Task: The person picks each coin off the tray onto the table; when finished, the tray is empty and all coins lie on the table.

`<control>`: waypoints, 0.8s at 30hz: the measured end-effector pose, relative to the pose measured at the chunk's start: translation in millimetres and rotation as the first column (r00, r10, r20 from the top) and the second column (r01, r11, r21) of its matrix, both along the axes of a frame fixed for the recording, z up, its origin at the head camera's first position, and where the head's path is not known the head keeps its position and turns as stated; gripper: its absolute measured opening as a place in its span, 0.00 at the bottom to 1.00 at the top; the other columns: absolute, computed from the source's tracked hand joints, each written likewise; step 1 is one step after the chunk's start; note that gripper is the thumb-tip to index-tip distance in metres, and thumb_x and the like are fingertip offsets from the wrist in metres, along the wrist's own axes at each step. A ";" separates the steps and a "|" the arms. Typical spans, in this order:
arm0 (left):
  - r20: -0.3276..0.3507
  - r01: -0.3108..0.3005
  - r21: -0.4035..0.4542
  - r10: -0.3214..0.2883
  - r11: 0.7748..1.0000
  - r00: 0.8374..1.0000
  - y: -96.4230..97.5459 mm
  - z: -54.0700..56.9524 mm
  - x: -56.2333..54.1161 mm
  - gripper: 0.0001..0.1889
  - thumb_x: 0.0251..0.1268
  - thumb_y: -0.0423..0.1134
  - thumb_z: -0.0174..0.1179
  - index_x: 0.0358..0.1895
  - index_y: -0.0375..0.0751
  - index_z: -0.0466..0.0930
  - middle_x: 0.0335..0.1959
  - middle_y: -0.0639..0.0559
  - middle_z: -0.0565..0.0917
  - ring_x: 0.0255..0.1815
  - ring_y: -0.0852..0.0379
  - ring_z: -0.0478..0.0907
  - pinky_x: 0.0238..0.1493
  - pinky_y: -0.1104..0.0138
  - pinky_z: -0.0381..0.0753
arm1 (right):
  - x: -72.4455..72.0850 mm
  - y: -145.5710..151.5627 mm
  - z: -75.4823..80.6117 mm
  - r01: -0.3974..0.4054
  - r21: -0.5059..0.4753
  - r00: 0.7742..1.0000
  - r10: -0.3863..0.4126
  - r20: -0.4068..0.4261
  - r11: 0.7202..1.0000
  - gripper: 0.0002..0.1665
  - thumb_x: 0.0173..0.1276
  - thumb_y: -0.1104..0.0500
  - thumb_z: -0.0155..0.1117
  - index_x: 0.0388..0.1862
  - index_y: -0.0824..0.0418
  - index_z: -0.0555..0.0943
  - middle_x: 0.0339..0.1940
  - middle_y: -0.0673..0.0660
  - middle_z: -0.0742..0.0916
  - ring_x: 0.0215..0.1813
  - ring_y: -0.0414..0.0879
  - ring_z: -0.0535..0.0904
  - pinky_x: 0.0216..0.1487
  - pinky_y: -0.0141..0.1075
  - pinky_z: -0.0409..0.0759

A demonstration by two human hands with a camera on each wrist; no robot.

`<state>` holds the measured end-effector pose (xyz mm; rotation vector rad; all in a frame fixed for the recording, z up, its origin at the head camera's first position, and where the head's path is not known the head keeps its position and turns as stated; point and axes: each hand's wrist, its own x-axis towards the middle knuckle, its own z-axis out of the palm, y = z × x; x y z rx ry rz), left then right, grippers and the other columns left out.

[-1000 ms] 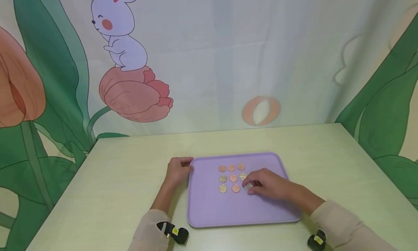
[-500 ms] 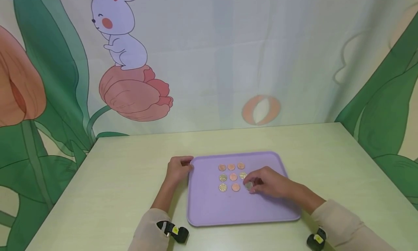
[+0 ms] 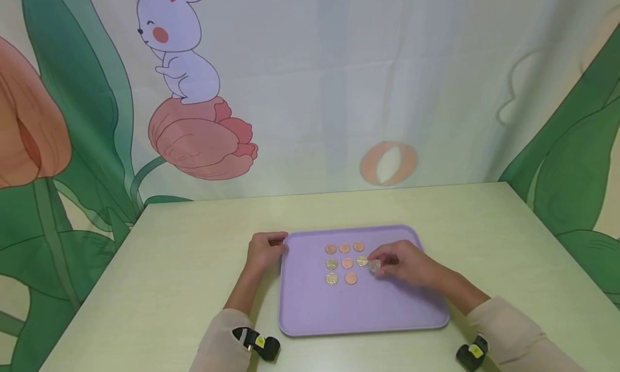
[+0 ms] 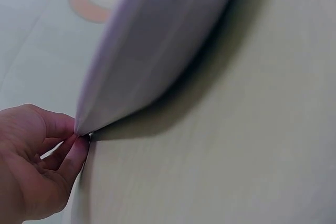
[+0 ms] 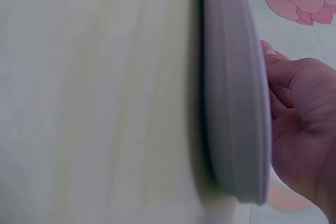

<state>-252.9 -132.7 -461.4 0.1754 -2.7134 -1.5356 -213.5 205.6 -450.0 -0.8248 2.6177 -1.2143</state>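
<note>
A lilac tray lies on the table with small coins set out in rows. Three copper coins form the far row. Below them come a gold coin, a copper one and another gold coin. A gold and a copper coin make up the nearest row. Thumb and fingers of my right hand pinch a silver coin just right of the middle row. My left hand pinches the tray's far left edge. In the right wrist view the tray's wall hides the coins.
The pale wooden table extends around the tray on all sides. A curtain printed with a rabbit and tulips hangs behind its far edge. Small black wrist cameras sit on both sleeves.
The right hand has moved away from me and slightly right, carrying the silver coin from the right end of the nearest row to beside the middle row. The left hand stays put.
</note>
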 end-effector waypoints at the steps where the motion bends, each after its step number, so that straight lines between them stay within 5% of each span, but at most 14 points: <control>1: 0.002 0.001 0.000 -0.001 1.000 1.000 0.1 -0.1 0.1 0.17 0.57 0.25 0.64 0.51 0.33 0.88 0.47 0.37 0.90 0.48 0.48 0.85 0.44 0.68 0.84 | -0.9 1.7 -0.1 0.006 0.000 1.000 -0.006 -0.001 1.000 0.17 0.58 0.66 0.75 0.47 0.69 0.87 0.33 0.56 0.91 0.35 0.28 0.78 0.38 0.26 0.80; 17: 0.000 0.004 0.008 -0.004 1.000 1.000 0.8 2.0 1.4 0.17 0.58 0.25 0.63 0.51 0.34 0.88 0.51 0.37 0.89 0.51 0.46 0.86 0.46 0.67 0.86 | -9.4 22.7 13.4 0.168 -0.050 0.985 -0.170 -0.027 0.984 0.18 0.61 0.70 0.72 0.51 0.72 0.85 0.41 0.64 0.90 0.38 0.31 0.80 0.42 0.25 0.83; 24: -0.005 0.007 0.008 -0.006 1.000 1.000 0.6 2.3 1.6 0.17 0.58 0.25 0.64 0.51 0.34 0.88 0.50 0.37 0.89 0.51 0.46 0.86 0.46 0.67 0.86 | -12.8 32.9 17.4 0.245 -0.016 0.969 -0.245 -0.031 0.969 0.20 0.64 0.67 0.71 0.55 0.69 0.85 0.39 0.60 0.90 0.41 0.40 0.83 0.43 0.27 0.84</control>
